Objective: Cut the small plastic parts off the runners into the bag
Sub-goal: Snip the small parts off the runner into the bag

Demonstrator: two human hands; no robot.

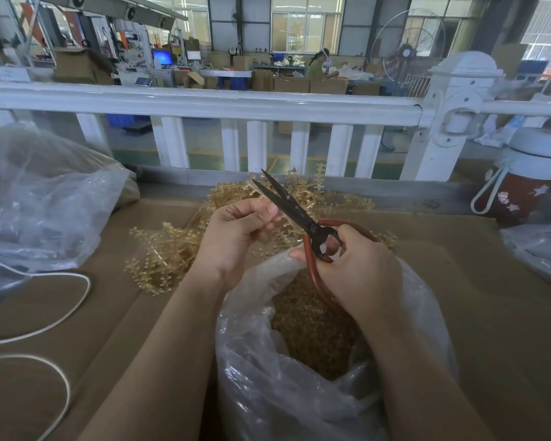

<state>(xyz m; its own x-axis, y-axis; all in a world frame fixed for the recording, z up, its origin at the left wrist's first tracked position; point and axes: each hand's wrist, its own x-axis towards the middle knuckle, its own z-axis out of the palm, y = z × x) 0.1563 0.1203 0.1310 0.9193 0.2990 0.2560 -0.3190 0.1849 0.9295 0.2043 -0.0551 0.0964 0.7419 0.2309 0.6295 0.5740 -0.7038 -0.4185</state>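
My right hand grips red-handled scissors whose dark blades stand slightly apart and point up and to the left. My left hand pinches a thin tan plastic runner just left of the blades, above the bag mouth. A clear plastic bag lies open below both hands, holding a heap of cut tan parts. A pile of tan runners with small parts lies on the cardboard behind and left of my hands.
Brown cardboard covers the table. A large crumpled clear bag lies at the left, with a white cord looping in front of it. A red bottle with a white lid stands at the right before the white railing.
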